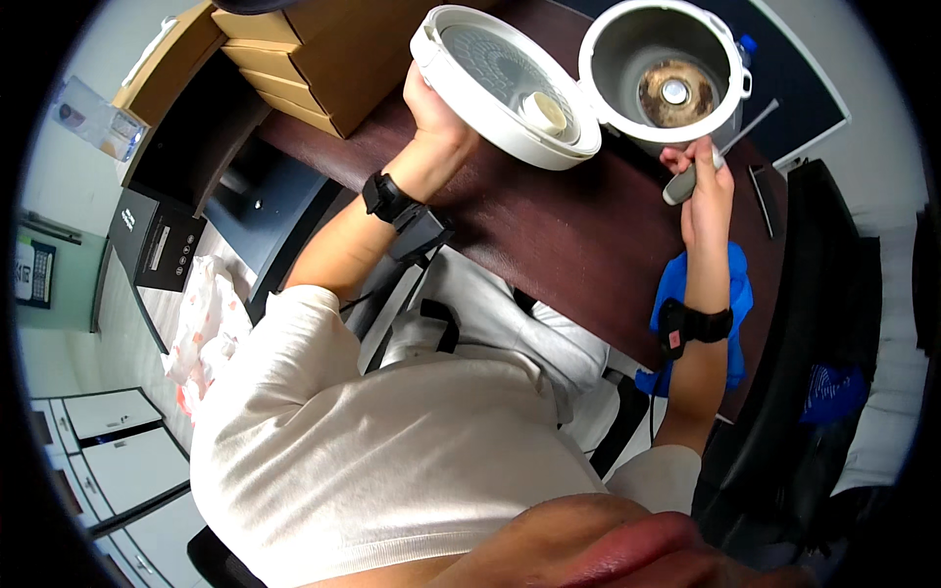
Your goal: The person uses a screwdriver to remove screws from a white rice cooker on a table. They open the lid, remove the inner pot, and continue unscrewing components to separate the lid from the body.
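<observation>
A white rice cooker (627, 59) stands open on the dark wooden desk (559, 235), its bare inner well showing a rusty heating plate (674, 92). Its round white lid (500, 83) is swung open to the left. My left hand (431, 113) grips the lid's lower left rim. My right hand (704, 181) is just below the cooker body, closed on a grey-handled tool (686, 181) whose thin metal shaft points up and right. Both wrists carry black bands.
Stacked cardboard boxes (294, 59) sit at the desk's far left. A blue cloth (735, 294) lies at the desk's near edge by my right forearm. A black flat item (763, 196) lies right of the cooker. A black device (152, 245) and crumpled plastic (201, 323) are at left.
</observation>
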Available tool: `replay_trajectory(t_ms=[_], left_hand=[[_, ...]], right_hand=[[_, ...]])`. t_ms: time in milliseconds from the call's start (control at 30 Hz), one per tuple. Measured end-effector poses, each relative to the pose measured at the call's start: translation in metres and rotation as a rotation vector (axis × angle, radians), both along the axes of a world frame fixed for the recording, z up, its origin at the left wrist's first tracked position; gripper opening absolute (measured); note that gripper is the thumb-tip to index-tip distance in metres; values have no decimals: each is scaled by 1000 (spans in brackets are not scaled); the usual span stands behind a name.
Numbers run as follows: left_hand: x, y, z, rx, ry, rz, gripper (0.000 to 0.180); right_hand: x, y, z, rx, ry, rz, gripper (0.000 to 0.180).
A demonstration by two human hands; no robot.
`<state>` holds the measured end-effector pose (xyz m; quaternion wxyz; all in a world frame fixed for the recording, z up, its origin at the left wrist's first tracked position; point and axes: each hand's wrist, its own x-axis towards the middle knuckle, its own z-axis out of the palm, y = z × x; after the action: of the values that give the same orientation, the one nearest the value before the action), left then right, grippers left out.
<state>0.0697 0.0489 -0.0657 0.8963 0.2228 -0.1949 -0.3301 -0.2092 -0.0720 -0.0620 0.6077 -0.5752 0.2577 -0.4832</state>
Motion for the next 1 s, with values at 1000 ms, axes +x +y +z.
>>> replay_trajectory(t_ms=[1000], left_hand=[[1,39,-33,143,-424,-333,46]], right_hand=[[9,16,-9,-307,550,-380,36]])
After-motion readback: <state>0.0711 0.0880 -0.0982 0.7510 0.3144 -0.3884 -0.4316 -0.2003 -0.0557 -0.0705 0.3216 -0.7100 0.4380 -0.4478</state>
